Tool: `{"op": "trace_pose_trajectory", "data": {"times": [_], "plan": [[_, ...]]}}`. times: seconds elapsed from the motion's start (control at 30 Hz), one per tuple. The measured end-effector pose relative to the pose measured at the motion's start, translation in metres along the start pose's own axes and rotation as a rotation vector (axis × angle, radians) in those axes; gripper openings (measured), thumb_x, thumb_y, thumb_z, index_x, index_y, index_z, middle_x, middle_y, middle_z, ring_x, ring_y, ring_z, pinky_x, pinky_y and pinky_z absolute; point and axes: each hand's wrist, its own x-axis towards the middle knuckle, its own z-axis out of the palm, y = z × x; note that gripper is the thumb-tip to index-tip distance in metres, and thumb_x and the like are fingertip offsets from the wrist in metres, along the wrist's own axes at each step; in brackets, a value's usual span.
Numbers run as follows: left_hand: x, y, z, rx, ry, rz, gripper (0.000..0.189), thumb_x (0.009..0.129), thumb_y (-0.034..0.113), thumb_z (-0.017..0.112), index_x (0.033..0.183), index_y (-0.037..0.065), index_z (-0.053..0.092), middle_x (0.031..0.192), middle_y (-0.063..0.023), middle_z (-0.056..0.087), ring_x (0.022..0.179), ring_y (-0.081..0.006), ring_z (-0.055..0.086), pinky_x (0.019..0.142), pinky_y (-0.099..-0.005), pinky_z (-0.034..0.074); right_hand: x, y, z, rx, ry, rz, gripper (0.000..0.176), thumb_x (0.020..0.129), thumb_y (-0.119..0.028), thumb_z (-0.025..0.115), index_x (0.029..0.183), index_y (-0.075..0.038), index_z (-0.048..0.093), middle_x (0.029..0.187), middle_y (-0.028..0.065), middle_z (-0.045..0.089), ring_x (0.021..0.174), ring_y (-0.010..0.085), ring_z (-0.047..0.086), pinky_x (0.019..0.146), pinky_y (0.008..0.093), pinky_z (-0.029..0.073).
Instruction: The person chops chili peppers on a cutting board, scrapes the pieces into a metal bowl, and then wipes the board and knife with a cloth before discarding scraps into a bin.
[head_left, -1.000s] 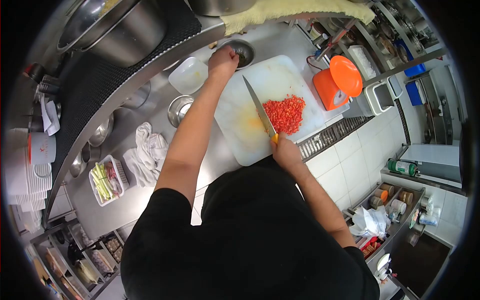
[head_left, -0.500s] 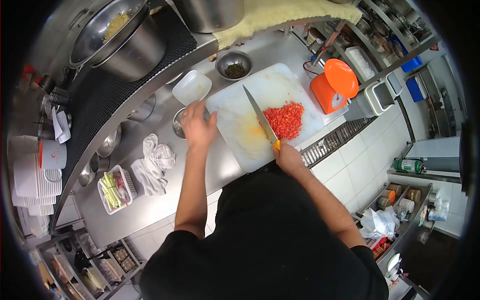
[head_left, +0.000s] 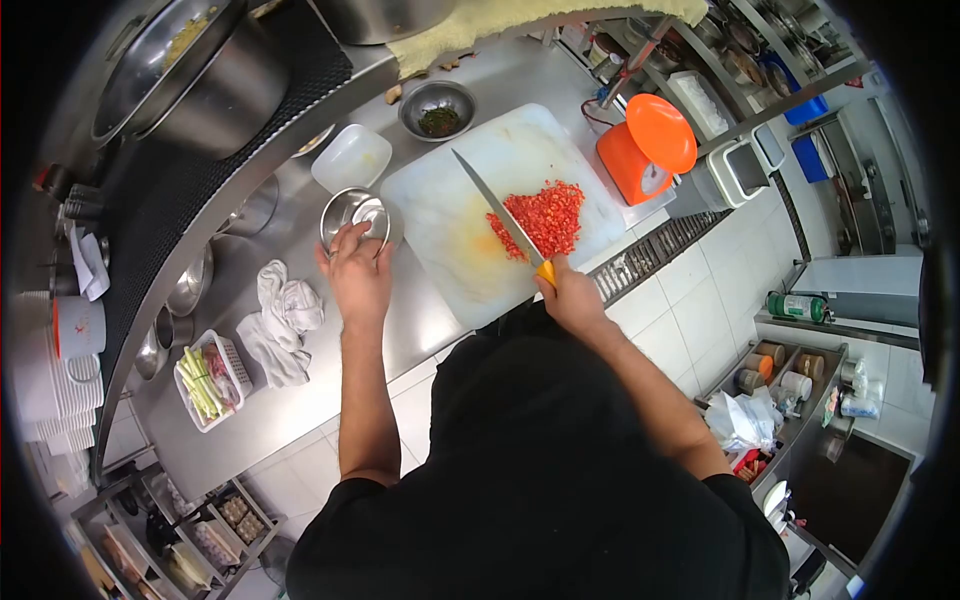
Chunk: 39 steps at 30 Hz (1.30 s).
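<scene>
My left hand (head_left: pixel 360 281) is at the near rim of a small metal bowl (head_left: pixel 343 208), its fingertips over the rim and its fingers curled onto it. In my right hand (head_left: pixel 573 298) is the yellow handle of a long knife (head_left: pixel 487 196). The blade lies across the white cutting board (head_left: pixel 440 270), along the left side of a pile of finely chopped red pieces (head_left: pixel 550 219). A few red bits sit left of the blade. Behind the small bowl stands a white plastic container (head_left: pixel 351 160), and a metal bowl with dark green contents (head_left: pixel 438 112) is behind the board.
An orange scale (head_left: pixel 628 165) stands right of the board. A crumpled white cloth (head_left: pixel 290 305) and a white basket of cut vegetables (head_left: pixel 232 370) lie at the left. A raised shelf (head_left: pixel 235 175) with large pots curves along the back left.
My left hand has gone from beside the board onto the small bowl, which has shifted slightly. The view has moved a little. My right hand still holds the knife at the red pile.
</scene>
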Motion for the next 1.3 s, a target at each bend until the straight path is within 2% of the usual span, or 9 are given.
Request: {"op": "trace_pose_trajectory", "data": {"times": [0.1, 0.2, 0.27, 0.4, 0.5, 0.6, 0.8, 1.0, 1.3], "plan": [[0.006, 0.025, 0.01, -0.026, -0.002, 0.093, 0.006, 0.085, 0.014, 0.082, 0.088, 0.01, 0.079, 0.128, -0.0021, 0.07, 0.135, -0.028, 0.057, 0.122, -0.0692, 0.023, -0.006, 0.007, -0.021, -0.019, 0.086, 0.028, 0.038, 0.102, -0.036, 0.065, 0.114, -0.002, 0.054, 0.081, 0.0269, 0.071, 0.077, 0.0466, 0.072, 0.069, 0.058, 0.056], [0.013, 0.043, 0.035, -0.025, -0.02, 0.131, 0.006, 0.085, 0.014, 0.081, 0.086, 0.01, 0.078, 0.128, -0.0025, 0.071, 0.135, -0.0287, 0.057, 0.122, -0.07, 0.021, -0.013, 0.016, -0.04, -0.054, 0.173, -0.013, 0.036, 0.099, -0.037, 0.069, 0.107, -0.003, 0.06, 0.088, 0.0218, 0.073, 0.077, 0.0436, 0.072, 0.067, 0.053, 0.057], [0.007, 0.046, 0.05, 0.047, -0.087, 0.095, 0.012, 0.085, 0.017, 0.082, 0.095, 0.011, 0.079, 0.134, -0.0038, 0.067, 0.14, -0.0285, 0.053, 0.123, -0.0682, 0.021, -0.017, 0.027, -0.041, -0.088, 0.245, -0.059, 0.035, 0.097, -0.036, 0.073, 0.105, -0.004, 0.063, 0.094, 0.016, 0.072, 0.08, 0.0398, 0.072, 0.069, 0.0491, 0.057], [0.005, 0.068, 0.051, 0.075, -0.096, -0.01, 0.042, 0.083, 0.026, 0.085, 0.122, 0.014, 0.075, 0.147, -0.0106, 0.058, 0.145, -0.0325, 0.047, 0.124, -0.0675, 0.02, -0.017, 0.048, -0.051, -0.145, 0.238, -0.107, 0.035, 0.091, -0.031, 0.079, 0.108, -0.005, 0.064, 0.098, 0.0139, 0.068, 0.092, 0.0351, 0.07, 0.077, 0.0476, 0.058], [-0.001, 0.093, 0.048, 0.036, -0.04, -0.011, 0.072, 0.081, 0.037, 0.085, 0.145, 0.016, 0.06, 0.156, -0.0148, 0.047, 0.151, -0.0339, 0.038, 0.125, -0.0686, 0.016, -0.017, 0.06, -0.059, -0.135, 0.205, -0.144, 0.035, 0.09, -0.03, 0.079, 0.109, -0.005, 0.064, 0.102, 0.014, 0.068, 0.097, 0.0344, 0.069, 0.079, 0.0471, 0.058], [-0.01, 0.139, 0.058, -0.02, -0.045, 0.087, 0.086, 0.079, 0.047, 0.086, 0.152, 0.016, 0.053, 0.159, -0.0162, 0.043, 0.152, -0.0363, 0.035, 0.126, -0.0674, 0.014, -0.019, 0.072, -0.069, -0.117, 0.143, -0.208, 0.035, 0.09, -0.029, 0.079, 0.109, -0.004, 0.064, 0.105, 0.0139, 0.068, 0.103, 0.0338, 0.068, 0.083, 0.0462, 0.058], [-0.005, 0.218, 0.087, -0.016, -0.307, 0.231, 0.106, 0.076, 0.063, 0.084, 0.162, 0.018, 0.042, 0.167, -0.0173, 0.035, 0.158, -0.039, 0.025, 0.128, -0.0664, 0.006, -0.01, 0.103, -0.082, -0.116, 0.075, -0.358, 0.035, 0.089, -0.029, 0.079, 0.11, -0.005, 0.064, 0.108, 0.0136, 0.068, 0.105, 0.0333, 0.068, 0.088, 0.0457, 0.057], [0.014, 0.22, 0.119, 0.011, -0.497, 0.347, 0.116, 0.075, 0.073, 0.079, 0.167, 0.019, 0.033, 0.171, -0.0142, 0.031, 0.161, -0.0359, 0.018, 0.13, -0.064, 0.002, 0.009, 0.124, -0.097, -0.153, -0.007, -0.497, 0.034, 0.088, -0.028, 0.079, 0.109, -0.005, 0.065, 0.106, 0.0122, 0.068, 0.105, 0.0327, 0.068, 0.088, 0.0455, 0.057], [0.022, 0.208, 0.128, 0.062, -0.425, 0.409, 0.111, 0.081, 0.076, 0.071, 0.166, 0.016, 0.033, 0.17, -0.0133, 0.033, 0.161, -0.0338, 0.02, 0.13, -0.064, 0.002, 0.044, 0.118, -0.114, -0.16, -0.098, -0.633, 0.033, 0.088, -0.029, 0.079, 0.108, -0.007, 0.066, 0.104, 0.0113, 0.068, 0.104, 0.0318, 0.069, 0.091, 0.0446, 0.056]]}}
